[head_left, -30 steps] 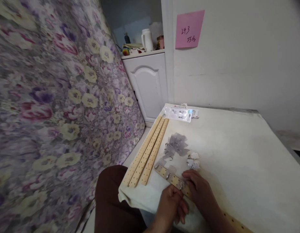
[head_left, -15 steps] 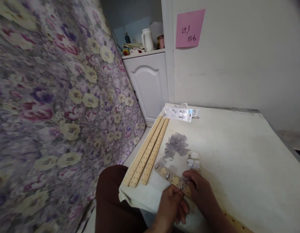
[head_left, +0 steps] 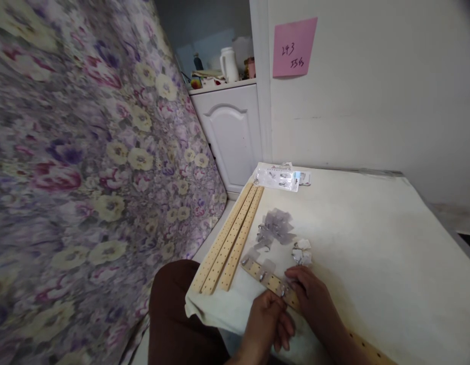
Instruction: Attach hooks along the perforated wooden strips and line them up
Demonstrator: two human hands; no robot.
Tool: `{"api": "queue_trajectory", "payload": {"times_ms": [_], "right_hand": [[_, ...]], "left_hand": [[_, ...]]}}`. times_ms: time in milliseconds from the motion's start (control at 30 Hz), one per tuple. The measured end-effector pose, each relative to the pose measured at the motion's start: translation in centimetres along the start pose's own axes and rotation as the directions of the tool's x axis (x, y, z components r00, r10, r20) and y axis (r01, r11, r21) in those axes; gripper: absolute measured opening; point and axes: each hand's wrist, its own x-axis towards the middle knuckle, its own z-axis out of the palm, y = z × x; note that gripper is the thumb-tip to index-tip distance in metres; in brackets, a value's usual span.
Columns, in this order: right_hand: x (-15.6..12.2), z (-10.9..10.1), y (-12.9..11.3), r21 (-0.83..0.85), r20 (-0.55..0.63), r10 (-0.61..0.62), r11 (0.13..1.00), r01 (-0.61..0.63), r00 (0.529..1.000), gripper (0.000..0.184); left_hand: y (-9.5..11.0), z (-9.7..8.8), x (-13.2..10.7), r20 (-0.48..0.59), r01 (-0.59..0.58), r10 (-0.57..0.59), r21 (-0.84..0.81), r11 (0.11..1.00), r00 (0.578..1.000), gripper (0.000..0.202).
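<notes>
A pale wooden strip with rows of holes [head_left: 273, 282] lies slantwise at the near table edge. Small metal hooks [head_left: 262, 276] with clear plastic tabs sit along it. My left hand [head_left: 263, 322] is closed, thumb and index pinching at the hook nearest me, on the strip's near edge; its other fingers curl below. From the far side my right hand [head_left: 313, 294] bends over the strip and grips it, fingertips beside that same hook. The strip runs on under my right forearm. What lies under the right palm is hidden.
Several more perforated wooden strips [head_left: 230, 235] lie along the table's left edge. A pile of clear-tabbed hooks [head_left: 275, 226] and a smaller white-tabbed heap [head_left: 302, 252] lie beyond my hands. Plastic packaging [head_left: 276, 176] rests at the back. A flowered curtain [head_left: 105, 152] hangs at left.
The view has shifted very slightly. Both hands keep nearly the same place and grip on the strip.
</notes>
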Motion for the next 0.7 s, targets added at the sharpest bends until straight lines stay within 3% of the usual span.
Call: {"api": "queue_trajectory", "payload": {"times_ms": [300,700], "right_hand": [[-0.03,-0.15,0.15,0.022,0.006,0.006,1.0,-0.006,1.0,0.028],[0.12,-0.09,0.38,0.003,0.022,-0.011,1.0,0.011,1.0,0.028]], "left_hand": [[-0.1,-0.06,-0.1,-0.018,-0.033,0.032,-0.073,0.997,0.999,0.037],[-0.27,-0.15,0.17,-0.005,-0.023,0.023,-0.085,0.996,1.0,0.033]]}}
